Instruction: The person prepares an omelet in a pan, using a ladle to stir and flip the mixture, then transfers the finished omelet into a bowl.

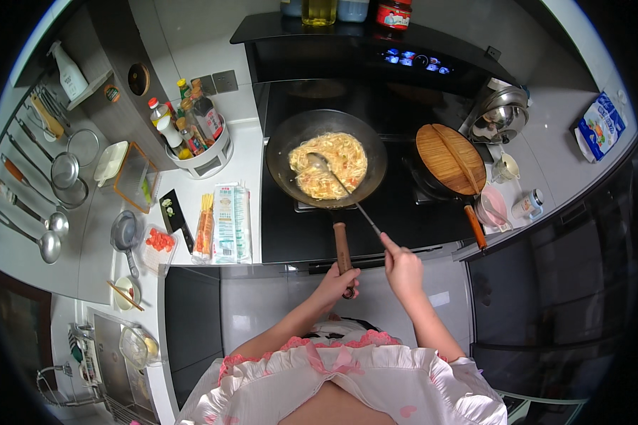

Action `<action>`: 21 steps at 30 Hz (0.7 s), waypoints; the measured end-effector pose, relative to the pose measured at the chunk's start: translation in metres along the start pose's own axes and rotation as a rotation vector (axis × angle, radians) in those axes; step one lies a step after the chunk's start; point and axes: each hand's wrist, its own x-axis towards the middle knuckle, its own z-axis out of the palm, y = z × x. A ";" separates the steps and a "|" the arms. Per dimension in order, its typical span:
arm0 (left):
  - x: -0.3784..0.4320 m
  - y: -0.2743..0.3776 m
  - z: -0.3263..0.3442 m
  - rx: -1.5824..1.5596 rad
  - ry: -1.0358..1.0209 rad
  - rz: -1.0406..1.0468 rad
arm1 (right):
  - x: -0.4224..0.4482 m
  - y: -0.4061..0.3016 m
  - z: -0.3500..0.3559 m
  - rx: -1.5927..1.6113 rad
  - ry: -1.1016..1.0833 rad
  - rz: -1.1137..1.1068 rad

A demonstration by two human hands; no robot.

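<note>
My left hand [338,286] grips the wooden handle [342,244] of a dark wok [282,159], which rests on the left burner of the black cooktop. In my right hand [405,270] is the thin handle of a metal ladle [319,160]. The ladle reaches over the wok's near rim, and its bowl lies on the food. Noodles [345,154] with orange-red and pale bits fill the bottom of the wok, in some liquid.
Right of the wok sits a second pan with a wooden lid [449,159]; its handle [475,227] juts forward. Left on the counter are noodle packets [232,223], a cleaver [175,219], a tray with diced red pieces [159,249], and a bottle rack [207,159]. A pink bowl [492,207] stands far right.
</note>
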 end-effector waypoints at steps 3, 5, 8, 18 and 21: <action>0.002 -0.002 -0.001 0.000 0.001 0.001 | 0.009 0.019 0.001 -0.097 0.028 0.060; 0.001 0.000 0.001 -0.001 0.001 -0.003 | 0.012 0.030 -0.002 -0.109 0.053 0.070; -0.001 0.003 0.002 -0.002 0.005 -0.006 | 0.018 0.036 -0.006 -0.136 0.087 0.099; -0.001 0.003 0.001 0.000 -0.003 0.002 | 0.006 0.010 -0.029 0.089 0.094 0.047; 0.000 0.002 0.001 0.009 0.008 0.003 | -0.007 -0.010 -0.027 0.302 0.044 0.016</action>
